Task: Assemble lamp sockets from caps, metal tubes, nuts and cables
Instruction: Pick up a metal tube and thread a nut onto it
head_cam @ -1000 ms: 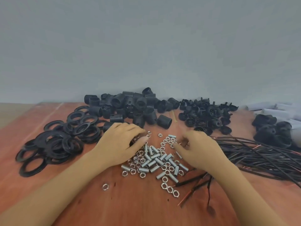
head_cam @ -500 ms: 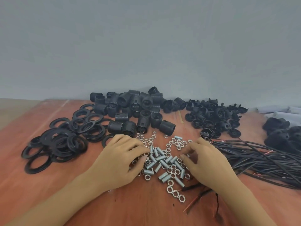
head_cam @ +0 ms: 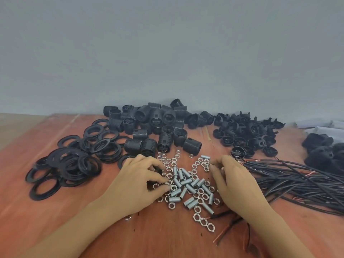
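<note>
Nuts (head_cam: pixel 202 221) and metal tubes (head_cam: pixel 186 181) heaped in middle so both hands reach. Left hand (head_cam: pixel 137 181), right hand (head_cam: pixel 234 185) apart, fingers bent into heap; holding anything, cannot tell

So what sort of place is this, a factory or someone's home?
Probably a small hand-assembly bench, in a workshop or home business. Parts lie in bulk heaps on a wooden table: black socket bodies, rings, a cable bundle, and nuts and metal tubes.
</note>
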Demonstrator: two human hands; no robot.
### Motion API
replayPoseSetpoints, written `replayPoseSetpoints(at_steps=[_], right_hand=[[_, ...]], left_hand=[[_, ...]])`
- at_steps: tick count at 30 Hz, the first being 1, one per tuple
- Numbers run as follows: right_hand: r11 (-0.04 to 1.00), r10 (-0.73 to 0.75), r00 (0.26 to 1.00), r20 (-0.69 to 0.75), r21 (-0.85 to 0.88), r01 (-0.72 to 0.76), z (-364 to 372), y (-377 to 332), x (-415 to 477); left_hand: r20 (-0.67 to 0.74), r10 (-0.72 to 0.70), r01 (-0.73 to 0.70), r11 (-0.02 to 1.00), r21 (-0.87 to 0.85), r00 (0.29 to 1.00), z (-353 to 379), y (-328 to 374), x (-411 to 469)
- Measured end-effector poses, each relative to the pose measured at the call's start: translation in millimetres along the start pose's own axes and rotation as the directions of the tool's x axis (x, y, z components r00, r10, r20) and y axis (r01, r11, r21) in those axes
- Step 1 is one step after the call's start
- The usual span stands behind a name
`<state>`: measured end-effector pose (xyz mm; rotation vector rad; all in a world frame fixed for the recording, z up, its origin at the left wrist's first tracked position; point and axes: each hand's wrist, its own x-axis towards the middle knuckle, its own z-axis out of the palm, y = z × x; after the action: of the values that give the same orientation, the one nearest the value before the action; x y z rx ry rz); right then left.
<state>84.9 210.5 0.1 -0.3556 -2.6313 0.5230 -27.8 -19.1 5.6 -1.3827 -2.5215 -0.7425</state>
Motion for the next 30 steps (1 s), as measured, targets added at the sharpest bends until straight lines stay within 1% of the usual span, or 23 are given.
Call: replayPoseSetpoints(at_steps=[3, 5, 6, 8, 9, 11, 13, 14, 15, 16, 19, 21, 22, 25, 27, 30], right_hand=[[0.985, 0.005, 0.999, -0.041, 0.173, 0.002, 2, -3, 0], [0.947, 0.008, 0.997, -0.081, 0.322, 0.018, 2, -8, 0], [0.913, 0.018, 0.995, -0.100, 0.406, 0.024, 2, -12, 0], [0.817, 0.040, 0.995, -0.095, 0.576, 0.022, 1, -24, 2], [0.768, 0.032, 0.997, -0.071, 0.641, 0.021, 0, -31, 5], [0.692, -0.021, 1.000, -0.010, 0.721, 0.022, -1, -46, 13], [0.621, -0.054, 0.998, 0.028, 0.784, 0.012, -3, -56, 22], [0.577, -0.055, 0.998, 0.037, 0.817, 0.002, -4, -59, 25], [0.535, -0.053, 0.998, 0.044, 0.845, -0.009, -4, -61, 26], [0.504, -0.051, 0.997, 0.053, 0.864, -0.020, -3, -60, 26], [0.457, -0.066, 0.994, 0.086, 0.888, -0.046, 4, -58, 19], [0.471, -0.072, 0.993, 0.089, 0.881, -0.045, 9, -56, 13], [0.479, -0.068, 0.994, 0.086, 0.877, -0.044, 12, -56, 10], [0.472, -0.060, 0.994, 0.086, 0.880, -0.048, 15, -55, 4], [0.477, -0.080, 0.993, 0.082, 0.878, -0.034, 16, -54, 1], [0.445, -0.091, 0.991, 0.094, 0.894, -0.044, 16, -52, 0]], left_hand=[[-0.069, 0.044, -0.041, 0.999, 0.032, 0.997, 2, 4, 0], [-0.139, 0.019, -0.021, 1.000, -0.014, 0.990, 3, 6, 0], [-0.178, -0.010, -0.003, 0.997, -0.075, 0.984, 2, 8, 1], [-0.238, -0.107, 0.033, 0.955, -0.295, 0.965, -2, 12, 5], [-0.249, -0.169, 0.050, 0.905, -0.422, 0.954, -5, 15, 8], [-0.198, -0.280, 0.096, 0.768, -0.633, 0.939, -9, 21, 16], [-0.120, -0.348, 0.120, 0.596, -0.794, 0.930, -10, 26, 22], [-0.099, -0.375, 0.125, 0.527, -0.840, 0.922, -9, 27, 23], [-0.095, -0.392, 0.123, 0.495, -0.860, 0.915, -7, 28, 24], [-0.101, -0.396, 0.118, 0.490, -0.863, 0.913, -6, 28, 24], [-0.130, -0.381, 0.097, 0.522, -0.847, 0.915, 1, 26, 18], [-0.163, -0.382, 0.086, 0.557, -0.826, 0.910, 3, 25, 14], [-0.174, -0.379, 0.075, 0.559, -0.826, 0.909, 4, 25, 11], [-0.167, -0.374, 0.061, 0.528, -0.847, 0.912, 5, 29, 6], [-0.153, -0.378, 0.065, 0.505, -0.860, 0.913, 6, 30, 4], [-0.147, -0.374, 0.054, 0.478, -0.877, 0.916, 8, 30, 4]])
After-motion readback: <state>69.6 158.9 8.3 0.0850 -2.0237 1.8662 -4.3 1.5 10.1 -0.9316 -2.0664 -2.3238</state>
